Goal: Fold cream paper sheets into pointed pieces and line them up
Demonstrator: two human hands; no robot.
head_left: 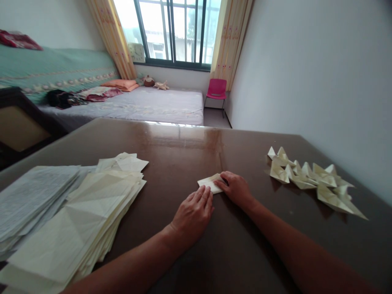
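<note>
A small folded piece of cream paper [210, 182] lies flat on the dark brown table [183, 147], near its middle. My left hand [192, 214] rests flat with its fingers stretched out, the fingertips pressing the paper's near edge. My right hand [236, 188] lies over the paper's right side, fingers curled down onto it. Most of the paper under the two hands is hidden.
A thick stack of creased cream sheets [88, 216] sits at the left, beside a pile of printed pages [27, 200]. Several folded paper shapes [309, 179] lie in a row at the right. Beyond the table are a bed [137, 106], a pink chair [217, 90] and a window.
</note>
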